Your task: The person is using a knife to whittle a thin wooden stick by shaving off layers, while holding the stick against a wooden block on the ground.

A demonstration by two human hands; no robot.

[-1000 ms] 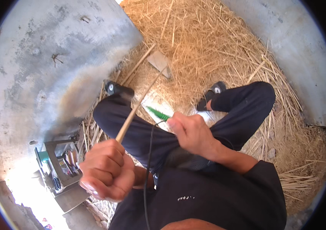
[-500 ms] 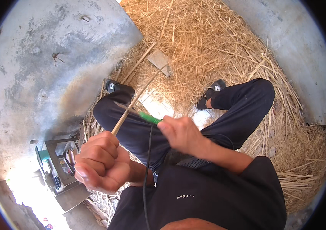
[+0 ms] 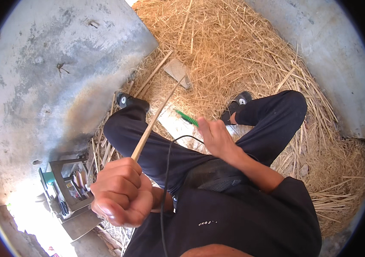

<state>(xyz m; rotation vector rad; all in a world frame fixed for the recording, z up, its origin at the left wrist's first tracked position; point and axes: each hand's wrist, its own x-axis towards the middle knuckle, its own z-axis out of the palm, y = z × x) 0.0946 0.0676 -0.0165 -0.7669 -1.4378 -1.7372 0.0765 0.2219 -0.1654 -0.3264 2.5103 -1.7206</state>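
My left hand (image 3: 122,192) is wrapped in a fist round the lower end of a long, thin bamboo strip (image 3: 150,124). The strip slants up and away to the right, over my left leg. Closed round a knife, my right hand (image 3: 217,139) stays to the right of the strip. Only the green ribbed handle of the knife (image 3: 187,117) shows clearly; its blade is hard to make out now. A gap separates knife and strip.
Pale shavings (image 3: 221,55) cover the floor, with loose strips among them. A flat slab (image 3: 177,70) lies beyond the strip's tip. Concrete walls (image 3: 54,81) stand on both sides. At lower left is a small rack (image 3: 69,184). A black cord (image 3: 167,171) hangs before me.
My right hand has moved the knife away from the bamboo strip, to the right and slightly farther off. The blade crossed the strip before. My left hand has shifted slightly nearer and right.
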